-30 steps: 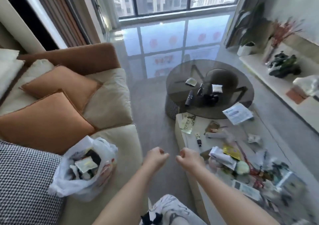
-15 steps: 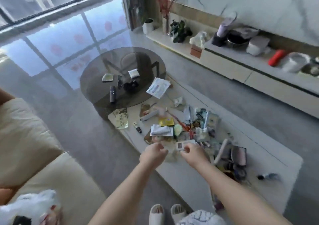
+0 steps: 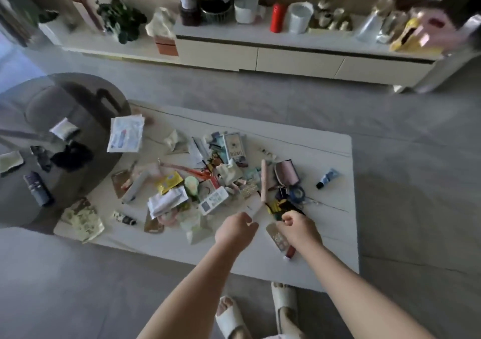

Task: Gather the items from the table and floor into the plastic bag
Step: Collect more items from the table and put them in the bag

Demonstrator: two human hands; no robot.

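A pile of small items covers the low white table (image 3: 328, 237): a white remote-like device (image 3: 213, 199), a yellow packet (image 3: 169, 182), a pink stick (image 3: 263, 180), a pink pouch (image 3: 286, 173), a blue tube (image 3: 327, 178) and a printed box (image 3: 235, 147). My left hand (image 3: 235, 230) hovers curled in a fist at the pile's near edge and holds nothing I can see. My right hand (image 3: 299, 228) is also curled, just above a patterned tube (image 3: 279, 238) lying on the table. The plastic bag is out of view.
A round dark glass table (image 3: 78, 99) overlaps the white table on the left, carrying a dark spray bottle (image 3: 39, 189) and black objects. A paper packet (image 3: 126, 134) lies at its edge. A long cabinet (image 3: 286, 57) with jars stands behind. My slippered feet (image 3: 260, 310) are below.
The view has swung right from the sofa to the cluttered table, and the plastic bag has left the view. Both curled hands have moved over the pile's near edge.
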